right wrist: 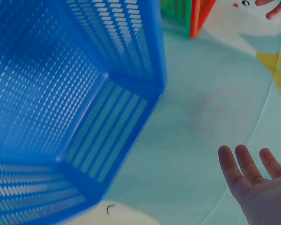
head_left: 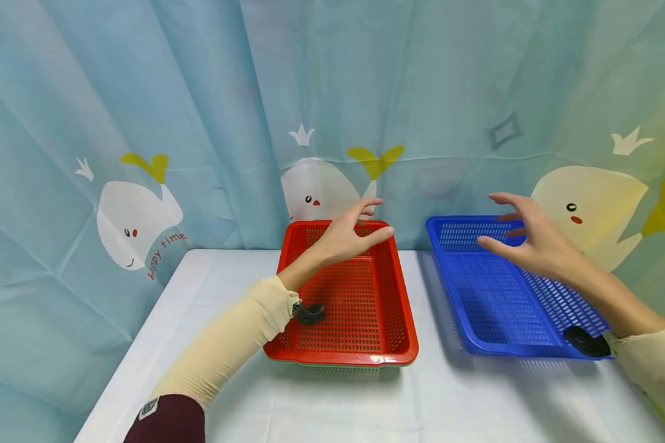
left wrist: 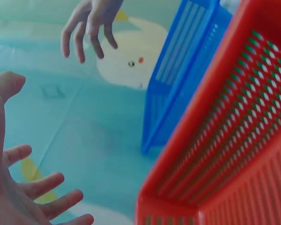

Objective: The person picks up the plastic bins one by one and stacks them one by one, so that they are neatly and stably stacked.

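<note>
Above the far part of the red basket [head_left: 340, 307] hovers my left hand [head_left: 346, 234], fingers spread and thumb apart, with nothing in it. A green basket shows under the red one, its slatted wall [right wrist: 177, 14] visible in the right wrist view. Over the blue basket [head_left: 493, 295] my right hand [head_left: 532, 243] is raised with fingers parted and holds nothing. In the left wrist view the left fingers [left wrist: 49, 185] are spread beside the red basket's wall. The right wrist view has the right fingers [right wrist: 243, 164] extended, apart from the blue basket's rim.
Both baskets stand side by side on a white-covered table [head_left: 332, 406], with a gap between them. Right behind them hangs a light blue curtain [head_left: 210, 123] printed with whales. A black wrist strap [head_left: 309, 314] shows at the left cuff.
</note>
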A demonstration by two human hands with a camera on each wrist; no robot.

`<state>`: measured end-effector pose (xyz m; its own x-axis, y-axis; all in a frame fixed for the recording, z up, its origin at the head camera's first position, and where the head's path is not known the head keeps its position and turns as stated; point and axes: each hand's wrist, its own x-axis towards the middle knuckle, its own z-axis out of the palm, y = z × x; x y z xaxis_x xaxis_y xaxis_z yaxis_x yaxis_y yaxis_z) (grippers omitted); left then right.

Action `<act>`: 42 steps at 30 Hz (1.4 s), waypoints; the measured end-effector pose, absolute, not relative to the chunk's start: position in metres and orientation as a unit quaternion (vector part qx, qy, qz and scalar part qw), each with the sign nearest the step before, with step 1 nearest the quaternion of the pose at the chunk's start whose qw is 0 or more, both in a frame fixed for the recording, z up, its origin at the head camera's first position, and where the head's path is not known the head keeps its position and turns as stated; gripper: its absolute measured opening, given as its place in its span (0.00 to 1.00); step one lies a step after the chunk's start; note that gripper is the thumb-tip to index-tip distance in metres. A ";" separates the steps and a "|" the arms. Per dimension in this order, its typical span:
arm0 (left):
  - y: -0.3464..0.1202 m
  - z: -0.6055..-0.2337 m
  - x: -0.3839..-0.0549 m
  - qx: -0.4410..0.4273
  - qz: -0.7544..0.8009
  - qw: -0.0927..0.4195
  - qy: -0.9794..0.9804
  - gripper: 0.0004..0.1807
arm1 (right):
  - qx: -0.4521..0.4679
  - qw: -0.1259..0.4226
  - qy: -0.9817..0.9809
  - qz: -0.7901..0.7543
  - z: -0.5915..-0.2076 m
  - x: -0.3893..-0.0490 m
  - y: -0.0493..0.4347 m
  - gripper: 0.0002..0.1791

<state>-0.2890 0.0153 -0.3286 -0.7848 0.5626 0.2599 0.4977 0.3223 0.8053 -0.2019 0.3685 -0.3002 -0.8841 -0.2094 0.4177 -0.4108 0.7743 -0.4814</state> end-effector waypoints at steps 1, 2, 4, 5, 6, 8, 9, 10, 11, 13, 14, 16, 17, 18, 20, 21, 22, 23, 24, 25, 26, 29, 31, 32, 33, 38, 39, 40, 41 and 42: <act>0.022 -0.328 -0.288 0.326 0.482 0.036 0.812 0.38 | 0.167 0.178 -0.926 0.289 -0.300 -0.202 0.373 0.45; 0.028 -0.327 -0.286 0.324 0.483 0.038 0.812 0.38 | 0.165 0.180 -0.926 0.288 -0.300 -0.201 0.377 0.45; 0.041 -0.325 -0.284 0.320 0.487 0.045 0.811 0.37 | 0.159 0.187 -0.927 0.285 -0.300 -0.200 0.386 0.45; 0.048 -0.325 -0.282 0.318 0.490 0.049 0.810 0.37 | 0.154 0.190 -0.928 0.283 -0.300 -0.200 0.390 0.45; 0.054 -0.325 -0.281 0.319 0.491 0.053 0.809 0.37 | 0.150 0.192 -0.928 0.282 -0.300 -0.200 0.394 0.46; 0.066 -0.326 -0.278 0.320 0.495 0.063 0.806 0.36 | 0.138 0.193 -0.929 0.285 -0.300 -0.199 0.402 0.46; 0.073 -0.327 -0.278 0.322 0.496 0.066 0.803 0.36 | 0.131 0.195 -0.930 0.283 -0.300 -0.198 0.406 0.46; 0.078 -0.328 -0.277 0.325 0.498 0.069 0.801 0.36 | 0.125 0.197 -0.930 0.283 -0.300 -0.198 0.409 0.47; 0.084 -0.329 -0.277 0.327 0.498 0.069 0.800 0.36 | 0.121 0.198 -0.931 0.283 -0.300 -0.197 0.413 0.47; 0.096 -0.332 -0.277 0.330 0.498 0.070 0.799 0.35 | 0.112 0.200 -0.931 0.285 -0.300 -0.196 0.420 0.47; 0.101 -0.334 -0.277 0.331 0.498 0.070 0.799 0.35 | 0.107 0.201 -0.931 0.284 -0.301 -0.195 0.424 0.47; 0.111 -0.338 -0.276 0.327 0.499 0.072 0.799 0.35 | 0.098 0.201 -0.931 0.288 -0.302 -0.194 0.432 0.47; 0.116 -0.340 -0.276 0.324 0.500 0.074 0.800 0.34 | 0.091 0.202 -0.932 0.286 -0.302 -0.194 0.436 0.47; 0.121 -0.341 -0.275 0.321 0.500 0.077 0.800 0.34 | 0.084 0.202 -0.933 0.285 -0.303 -0.193 0.439 0.47; 0.129 -0.344 -0.273 0.315 0.504 0.083 0.800 0.34 | 0.074 0.205 -0.934 0.282 -0.305 -0.194 0.445 0.47; 0.133 -0.345 -0.272 0.311 0.507 0.086 0.799 0.34 | 0.069 0.206 -0.935 0.281 -0.306 -0.194 0.448 0.47; 0.137 -0.347 -0.271 0.308 0.509 0.089 0.799 0.34 | 0.063 0.206 -0.936 0.277 -0.307 -0.194 0.451 0.47; 0.140 -0.348 -0.270 0.304 0.513 0.091 0.798 0.34 | 0.057 0.204 -0.937 0.276 -0.308 -0.194 0.453 0.47; 0.143 -0.350 -0.269 0.300 0.515 0.093 0.798 0.33 | 0.053 0.202 -0.938 0.278 -0.309 -0.194 0.455 0.46; 0.146 -0.351 -0.268 0.297 0.516 0.091 0.799 0.33 | 0.050 0.200 -0.938 0.279 -0.310 -0.194 0.457 0.46; 0.149 -0.353 -0.267 0.292 0.518 0.089 0.799 0.33 | 0.047 0.196 -0.939 0.279 -0.311 -0.194 0.460 0.46; 0.157 -0.359 -0.265 0.277 0.523 0.087 0.802 0.32 | 0.034 0.187 -0.942 0.277 -0.315 -0.193 0.467 0.45; 0.162 -0.364 -0.264 0.269 0.524 0.086 0.803 0.32 | 0.032 0.183 -0.943 0.277 -0.319 -0.193 0.472 0.45; 0.164 -0.366 -0.264 0.263 0.526 0.087 0.804 0.32 | 0.031 0.180 -0.943 0.277 -0.321 -0.193 0.474 0.45; 0.166 -0.368 -0.264 0.259 0.527 0.089 0.805 0.32 | 0.030 0.178 -0.944 0.277 -0.322 -0.193 0.476 0.44; 0.173 -0.375 -0.263 0.229 0.534 0.096 0.808 0.33 | 0.025 0.167 -0.946 0.277 -0.329 -0.196 0.483 0.45; 0.174 -0.376 -0.263 0.220 0.537 0.097 0.809 0.33 | 0.025 0.163 -0.947 0.276 -0.329 -0.197 0.485 0.45; 0.175 -0.377 -0.263 0.211 0.539 0.098 0.810 0.33 | 0.023 0.159 -0.948 0.275 -0.330 -0.198 0.487 0.46; 0.177 -0.377 -0.263 0.200 0.541 0.100 0.811 0.34 | 0.020 0.153 -0.950 0.272 -0.331 -0.199 0.488 0.46; 0.178 -0.378 -0.263 0.189 0.544 0.102 0.811 0.33 | 0.020 0.146 -0.951 0.272 -0.331 -0.200 0.489 0.47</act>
<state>-0.2631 0.1776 -0.3778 -0.9075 0.4181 0.0404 0.1964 0.3372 0.9207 -0.2001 0.4893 -0.3314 -0.9563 0.0415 0.2893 -0.1176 0.8516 -0.5109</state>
